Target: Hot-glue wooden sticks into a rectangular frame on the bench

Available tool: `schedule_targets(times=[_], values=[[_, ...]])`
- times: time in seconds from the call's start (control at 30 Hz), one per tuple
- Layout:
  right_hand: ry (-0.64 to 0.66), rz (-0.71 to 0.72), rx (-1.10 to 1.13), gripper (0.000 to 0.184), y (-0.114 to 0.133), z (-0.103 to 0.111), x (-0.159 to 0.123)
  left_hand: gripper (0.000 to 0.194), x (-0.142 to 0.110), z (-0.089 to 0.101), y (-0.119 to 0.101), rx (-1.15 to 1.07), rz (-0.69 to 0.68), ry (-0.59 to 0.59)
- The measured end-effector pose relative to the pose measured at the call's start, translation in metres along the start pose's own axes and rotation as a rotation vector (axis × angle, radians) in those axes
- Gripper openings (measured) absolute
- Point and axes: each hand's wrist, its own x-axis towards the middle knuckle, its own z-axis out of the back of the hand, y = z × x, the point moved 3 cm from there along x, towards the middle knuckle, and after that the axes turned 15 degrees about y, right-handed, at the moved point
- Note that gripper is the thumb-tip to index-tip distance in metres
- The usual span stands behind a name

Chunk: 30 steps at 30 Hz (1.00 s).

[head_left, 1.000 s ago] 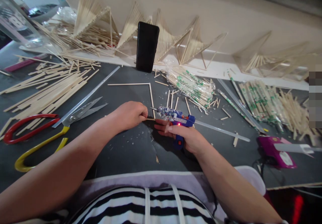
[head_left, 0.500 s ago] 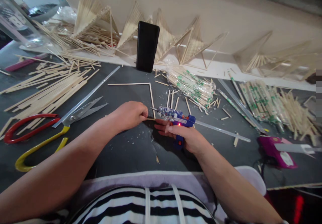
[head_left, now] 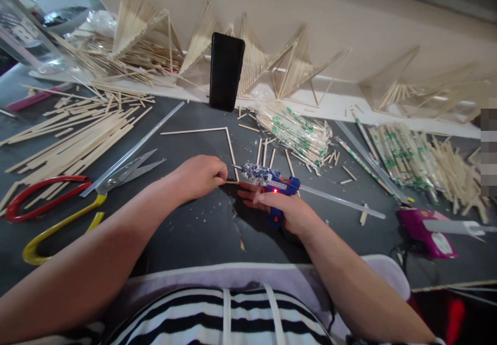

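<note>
My left hand (head_left: pixel 205 173) is closed in a pinch on one end of a thin wooden stick (head_left: pixel 232 182). The stick's other end meets the lower end of an angled stick frame (head_left: pixel 232 151) lying on the dark tabletop. In my right hand (head_left: pixel 277 200) is a blue glue gun (head_left: pixel 285 183) with a lit red light. Its nozzle points left, just above the corner of the frame. A clear glue stick (head_left: pixel 341 200) runs out of the gun's back. Some fingers of my right hand reach under the gun towards the stick joint.
Large scissors (head_left: pixel 130 171) and loose sticks (head_left: pixel 81 138) lie on the left. A black phone (head_left: pixel 227 72) stands upright at the back, before several stick structures (head_left: pixel 297 65). Bagged sticks (head_left: pixel 293 130) lie beyond the gun. A magenta tool (head_left: pixel 427 234) sits at right.
The far corner and long arm of the stick frame have swung slightly left. Both hands stay nearly in place, still holding the stick and the glue gun.
</note>
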Motion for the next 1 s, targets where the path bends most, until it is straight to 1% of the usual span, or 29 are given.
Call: schedule_targets(times=[0.1, 0.23, 0.3, 0.37, 0.43, 0.5, 0.57, 0.67, 0.73, 0.8, 0.87, 1.0], values=[[0.003, 0.006, 0.0, 0.023, 0.0, 0.0, 0.0, 0.017, -0.001, 0.001, 0.0, 0.001, -0.01, -0.017], [-0.013, 0.006, 0.002, 0.026, 0.0, 0.0, 0.0, 0.018, 0.0, 0.001, -0.002, 0.009, -0.024, -0.028], [-0.017, -0.001, 0.005, 0.028, 0.0, 0.0, 0.001, 0.018, 0.0, 0.001, -0.002, 0.005, -0.018, -0.023], [-0.015, -0.007, 0.011, 0.026, 0.0, -0.001, 0.001, 0.017, 0.0, 0.001, -0.002, -0.008, -0.014, -0.003], [-0.017, -0.004, 0.016, 0.021, 0.0, 0.0, 0.001, 0.017, -0.002, 0.004, 0.0, -0.025, -0.008, 0.015], [-0.03, 0.006, 0.022, 0.022, 0.0, 0.0, 0.002, 0.018, -0.005, 0.012, 0.004, -0.041, 0.012, -0.013], [-0.05, 0.012, 0.033, 0.028, 0.0, 0.001, 0.002, 0.02, -0.01, 0.022, 0.011, -0.045, 0.069, -0.1], [-0.07, 0.01, 0.071, 0.034, 0.001, 0.001, 0.004, 0.023, -0.015, 0.04, 0.029, -0.029, 0.232, -0.256], [-0.069, 0.019, 0.096, 0.035, 0.003, 0.0, 0.004, 0.027, -0.012, 0.05, 0.043, 0.014, 0.325, -0.307], [-0.071, 0.031, 0.105, 0.034, 0.003, -0.001, 0.005, 0.029, -0.003, 0.056, 0.057, 0.088, 0.355, -0.316], [-0.079, 0.034, 0.104, 0.035, 0.003, -0.001, 0.005, 0.029, 0.008, 0.061, 0.069, 0.158, 0.351, -0.304], [-0.081, 0.033, 0.096, 0.03, 0.001, 0.002, 0.008, 0.024, 0.03, 0.068, 0.085, 0.228, 0.341, -0.23]])
